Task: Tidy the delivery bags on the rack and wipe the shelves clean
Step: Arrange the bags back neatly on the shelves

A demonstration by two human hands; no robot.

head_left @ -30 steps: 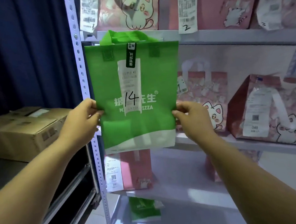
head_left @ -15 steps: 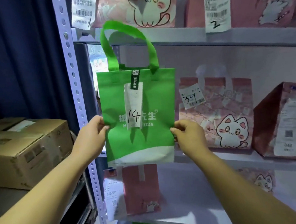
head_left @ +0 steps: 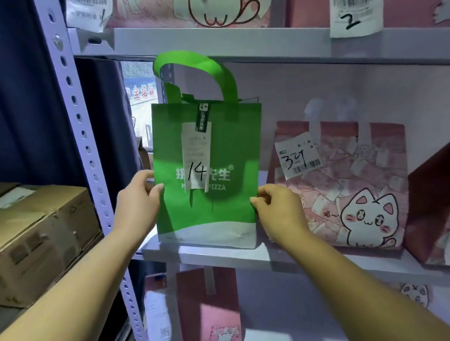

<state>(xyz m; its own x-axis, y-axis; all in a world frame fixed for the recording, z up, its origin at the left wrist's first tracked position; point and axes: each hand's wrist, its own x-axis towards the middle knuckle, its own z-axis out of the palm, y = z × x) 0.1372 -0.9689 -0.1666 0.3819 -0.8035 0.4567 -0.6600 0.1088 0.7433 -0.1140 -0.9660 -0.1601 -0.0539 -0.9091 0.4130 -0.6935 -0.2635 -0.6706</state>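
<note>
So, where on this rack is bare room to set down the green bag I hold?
The left end of the middle shelf, between the perforated post and the pink cat bag, is taken only by the green bag. The lower shelf is also bare right of its pink bag. Crowded: cat bag beside the dark red bag.

Left forearm (head_left: 66, 303) and right forearm (head_left: 353, 290): bare along whole visible length, at lower left and lower right of frame. Left grip (head_left: 139, 203), right grip (head_left: 278, 210): bare hands, bare wrists. Left thumbnail short, plain, rounded.
</note>
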